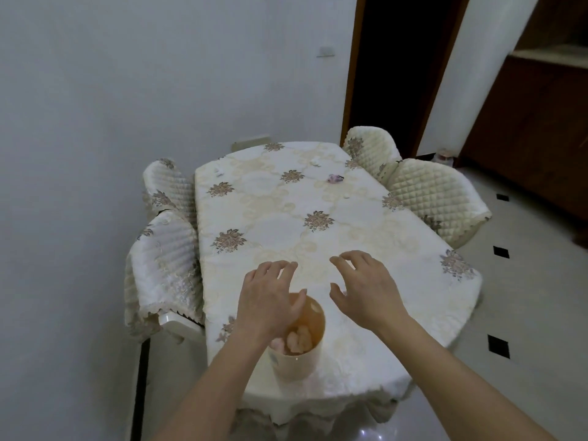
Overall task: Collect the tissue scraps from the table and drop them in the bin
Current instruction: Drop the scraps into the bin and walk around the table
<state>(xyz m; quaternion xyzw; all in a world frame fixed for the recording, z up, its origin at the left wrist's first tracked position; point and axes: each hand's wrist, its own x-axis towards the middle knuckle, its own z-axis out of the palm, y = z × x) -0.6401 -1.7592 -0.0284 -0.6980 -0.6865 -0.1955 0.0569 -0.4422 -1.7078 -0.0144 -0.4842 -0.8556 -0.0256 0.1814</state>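
Main worry for us: the small beige bin point(296, 364) sits on the tablecloth point(350, 329) at the lower centre of the frame, close to the near edge, and it looks light. Our left forearm lies right over it, so a long reach to the far end could knock it over and spill the tissue wads point(299, 340) inside. The leftover white scraps point(218, 172) are tiny and pale against the pale cloth up at the top of the table, so we could easily miss one. There's a purple bit point(335, 178) up there too; can't tell what it is.

Our left hand point(267, 297) hovers over the bin's mouth, fingers loosely spread, holding nothing. Our right hand point(366, 288) is just right of the bin, fingers spread and slightly curved, palm down, also empty.
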